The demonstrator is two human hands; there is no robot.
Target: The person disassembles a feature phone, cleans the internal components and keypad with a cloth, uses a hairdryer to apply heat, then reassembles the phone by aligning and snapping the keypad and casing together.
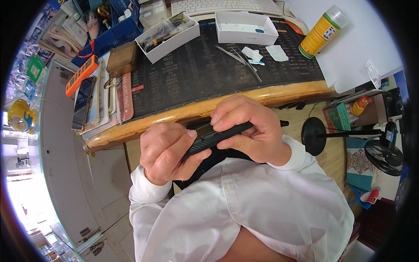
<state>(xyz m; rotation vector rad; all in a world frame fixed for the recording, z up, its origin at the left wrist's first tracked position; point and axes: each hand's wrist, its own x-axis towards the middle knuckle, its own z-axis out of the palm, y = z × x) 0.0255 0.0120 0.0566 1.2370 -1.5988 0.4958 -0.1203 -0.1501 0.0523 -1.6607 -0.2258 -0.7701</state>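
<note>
Above my lap, just in front of the desk edge, both hands hold a black phone in a textured case, seen nearly edge-on. My left hand is closed round its left end, with the thumb below and fingers above. At the other end, my right hand pinches it between thumb and fingers. A small black tip pokes out past the right hand; whether it belongs to a separate tool I cannot tell. The phone's face is mostly hidden by its tilt and my fingers.
On the dark desk mat lie tweezers and white scraps. White boxes stand behind, a yellow spray can at right. A second phone and orange meter lie left. A black fan stands right.
</note>
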